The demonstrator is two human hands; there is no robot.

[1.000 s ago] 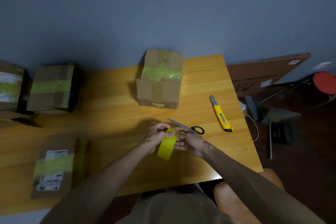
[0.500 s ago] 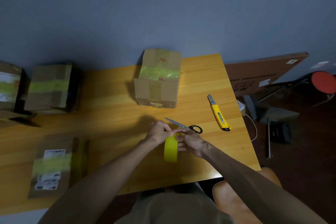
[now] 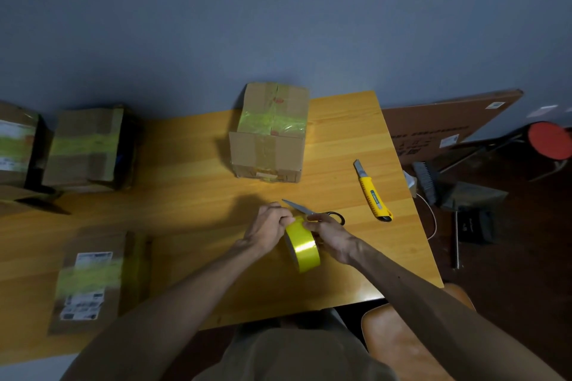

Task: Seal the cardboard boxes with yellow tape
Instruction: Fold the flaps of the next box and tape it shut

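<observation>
Gripping yellow tape (image 3: 305,246): left hand (image 3: 267,227); right hand (image 3: 332,237) (near table (image 3: 340,288) edge).

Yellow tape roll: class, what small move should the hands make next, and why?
Probably peel the free end up with the left hand while the right hand steadies the yellow tape roll: both grip its top, and no strip is out yet.

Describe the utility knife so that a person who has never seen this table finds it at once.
Start at the wooden table and go to its right edge, right of the taped cardboard box near the wall. The utility knife lies there alone. Unlike the black-handled scissors nearby, it has a yellow body, blade pointing toward the wall.
</observation>
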